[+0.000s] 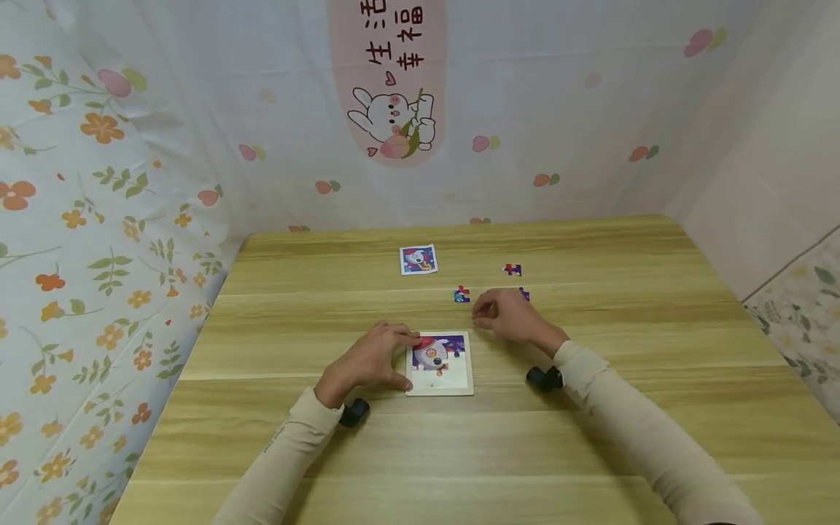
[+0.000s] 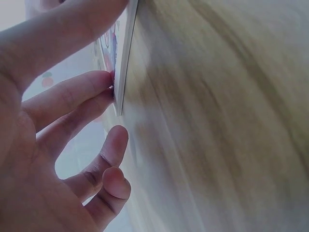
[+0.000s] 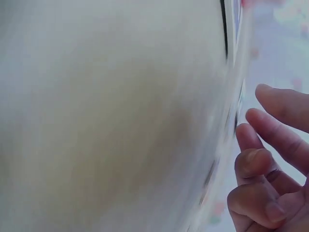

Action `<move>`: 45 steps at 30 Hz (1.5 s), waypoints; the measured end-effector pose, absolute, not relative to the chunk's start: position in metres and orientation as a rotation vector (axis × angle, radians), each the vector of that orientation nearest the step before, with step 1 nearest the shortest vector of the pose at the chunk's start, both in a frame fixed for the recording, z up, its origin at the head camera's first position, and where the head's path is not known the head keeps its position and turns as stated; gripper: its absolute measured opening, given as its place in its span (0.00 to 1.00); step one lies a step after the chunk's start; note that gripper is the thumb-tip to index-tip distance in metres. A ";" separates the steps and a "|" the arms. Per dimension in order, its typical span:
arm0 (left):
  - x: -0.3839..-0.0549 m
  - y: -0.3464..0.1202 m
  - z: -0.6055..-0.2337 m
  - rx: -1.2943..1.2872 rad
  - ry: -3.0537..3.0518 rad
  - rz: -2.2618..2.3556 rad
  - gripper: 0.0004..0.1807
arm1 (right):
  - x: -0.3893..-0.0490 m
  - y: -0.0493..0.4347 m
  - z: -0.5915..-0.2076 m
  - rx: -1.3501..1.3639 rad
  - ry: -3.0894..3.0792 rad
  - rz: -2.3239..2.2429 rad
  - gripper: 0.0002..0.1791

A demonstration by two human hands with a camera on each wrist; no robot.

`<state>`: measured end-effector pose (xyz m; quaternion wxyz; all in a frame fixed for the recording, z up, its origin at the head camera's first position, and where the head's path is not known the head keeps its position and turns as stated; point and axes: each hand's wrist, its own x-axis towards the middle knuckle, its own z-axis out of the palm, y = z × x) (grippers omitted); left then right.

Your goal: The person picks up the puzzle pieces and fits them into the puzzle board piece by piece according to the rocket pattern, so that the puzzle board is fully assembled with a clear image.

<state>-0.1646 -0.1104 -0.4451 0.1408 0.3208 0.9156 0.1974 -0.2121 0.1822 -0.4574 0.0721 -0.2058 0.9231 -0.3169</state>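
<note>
A square puzzle board (image 1: 440,391) with a pale wooden rim lies on the table, its upper part filled with purple, red and grey picture pieces. My left hand (image 1: 375,357) holds the board at its left side, thumb near the lower corner and fingertips on the upper corner. In the left wrist view, two fingertips (image 2: 107,79) touch the board's face while two other fingers hang free. To the right of the board hovers my right hand (image 1: 508,315), thumb and fingertips apart with nothing seen between them. Just beyond it lies a red-and-blue puzzle piece (image 1: 462,294).
Another loose piece (image 1: 512,270) lies farther back, and a purple piece (image 1: 524,293) is partly hidden behind the right hand. A small picture card (image 1: 418,260) lies toward the back of the wooden table (image 1: 315,292). A printed curtain (image 1: 275,109) hangs behind.
</note>
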 end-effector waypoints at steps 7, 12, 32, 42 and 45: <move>-0.167 -0.109 -0.443 0.908 2.638 0.572 0.42 | -0.245 0.216 -0.448 -0.503 2.907 -0.972 0.05; -0.170 -0.109 -0.439 0.899 2.647 0.549 0.41 | -0.266 0.230 -0.440 -0.412 2.993 -0.885 0.12; -0.167 -0.109 -0.442 0.869 2.631 0.536 0.47 | -0.285 0.247 -0.445 -0.230 2.956 -0.603 0.19; -0.163 -0.111 -0.443 0.882 2.636 0.516 0.49 | -0.283 0.246 -0.449 -0.221 2.966 -0.712 0.12; -0.163 -0.111 -0.443 0.908 2.635 0.505 0.50 | -0.282 0.246 -0.449 -0.195 2.964 -0.767 0.09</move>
